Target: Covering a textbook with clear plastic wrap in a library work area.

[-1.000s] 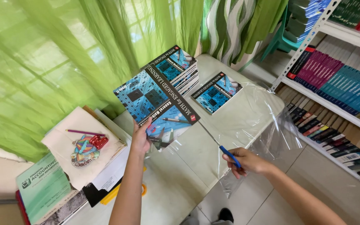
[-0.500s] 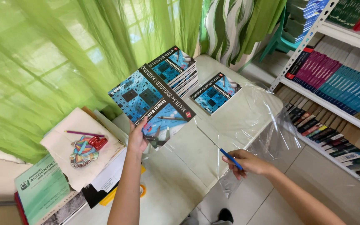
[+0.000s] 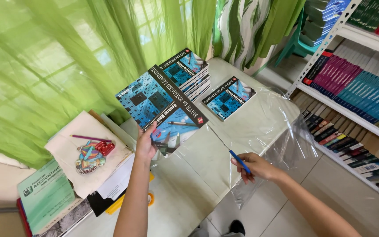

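Above table: blue textbook, L hand.

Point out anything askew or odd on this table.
The clear plastic sheet spills over the table edge, crumpled and hanging toward the floor. One book lies skewed beside the neat stack. Nothing looks damaged or spilled.

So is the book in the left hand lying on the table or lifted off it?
Lifted. The left hand grips the blue-covered book by its lower edge, holding it tilted above the clear plastic sheet spread on the table.
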